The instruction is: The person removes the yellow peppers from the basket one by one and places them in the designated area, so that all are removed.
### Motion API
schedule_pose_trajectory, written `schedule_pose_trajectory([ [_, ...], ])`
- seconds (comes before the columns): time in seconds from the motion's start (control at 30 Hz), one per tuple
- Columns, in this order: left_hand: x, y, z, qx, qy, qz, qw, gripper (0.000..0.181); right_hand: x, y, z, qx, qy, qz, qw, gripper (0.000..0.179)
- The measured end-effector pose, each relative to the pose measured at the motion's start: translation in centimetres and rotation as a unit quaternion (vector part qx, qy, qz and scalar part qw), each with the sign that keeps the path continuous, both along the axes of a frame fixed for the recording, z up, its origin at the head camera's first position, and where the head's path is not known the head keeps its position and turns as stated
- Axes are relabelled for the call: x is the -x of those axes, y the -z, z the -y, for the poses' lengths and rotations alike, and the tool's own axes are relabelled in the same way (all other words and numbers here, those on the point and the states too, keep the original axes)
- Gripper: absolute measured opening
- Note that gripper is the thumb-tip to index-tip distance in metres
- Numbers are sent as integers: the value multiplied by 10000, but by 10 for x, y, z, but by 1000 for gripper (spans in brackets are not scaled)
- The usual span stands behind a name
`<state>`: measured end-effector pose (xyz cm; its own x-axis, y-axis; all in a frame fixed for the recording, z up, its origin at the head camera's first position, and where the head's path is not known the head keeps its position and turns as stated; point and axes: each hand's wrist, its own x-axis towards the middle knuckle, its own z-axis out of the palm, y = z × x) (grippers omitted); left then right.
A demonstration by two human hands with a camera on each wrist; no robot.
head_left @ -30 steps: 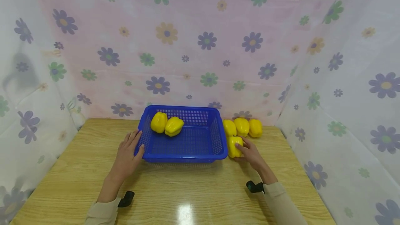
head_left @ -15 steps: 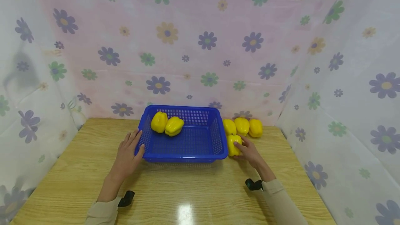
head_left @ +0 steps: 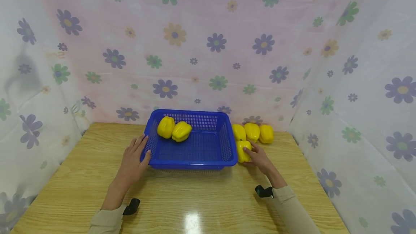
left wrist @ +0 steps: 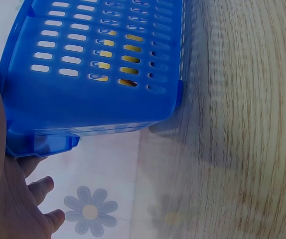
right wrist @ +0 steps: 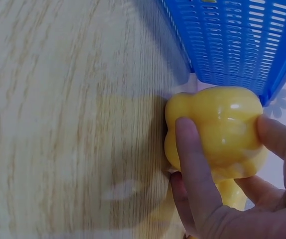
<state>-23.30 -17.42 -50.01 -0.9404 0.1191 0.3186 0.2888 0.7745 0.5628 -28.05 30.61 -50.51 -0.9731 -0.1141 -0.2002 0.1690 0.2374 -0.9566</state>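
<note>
A blue plastic basket [head_left: 195, 163] stands on the table with two yellow bell peppers inside, one upright [head_left: 165, 127] and one lying tilted [head_left: 182, 131] against it. My left hand [head_left: 131, 161] rests at the basket's left rim, fingers loosely extended and thumb near the front corner. In the left wrist view, the fingers [left wrist: 41, 189] reach past the rim's corner. Just right of the basket, my right hand [head_left: 260, 157] holds another yellow bell pepper [right wrist: 222, 124] between thumb and fingers, low over the table and close beside the basket wall.
Three more yellow bell peppers, at the left [head_left: 238, 132], middle [head_left: 252, 131] and right [head_left: 266, 134], sit in a row behind my right hand. The wooden table [head_left: 182, 201] ends at flower-printed cloth walls [head_left: 201, 64] at the back and sides.
My right hand and its bell pepper have shifted slightly back and left, nearer the basket and the row. The left hand and the basket have stayed put.
</note>
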Motion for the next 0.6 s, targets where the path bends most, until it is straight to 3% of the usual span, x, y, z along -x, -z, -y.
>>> schedule_pose_trajectory([
  [0.6, -1, -2, -1, -25, 25, 28, 10000, 60, -10, -5, 0, -204, 50, -47, 9998, 66],
])
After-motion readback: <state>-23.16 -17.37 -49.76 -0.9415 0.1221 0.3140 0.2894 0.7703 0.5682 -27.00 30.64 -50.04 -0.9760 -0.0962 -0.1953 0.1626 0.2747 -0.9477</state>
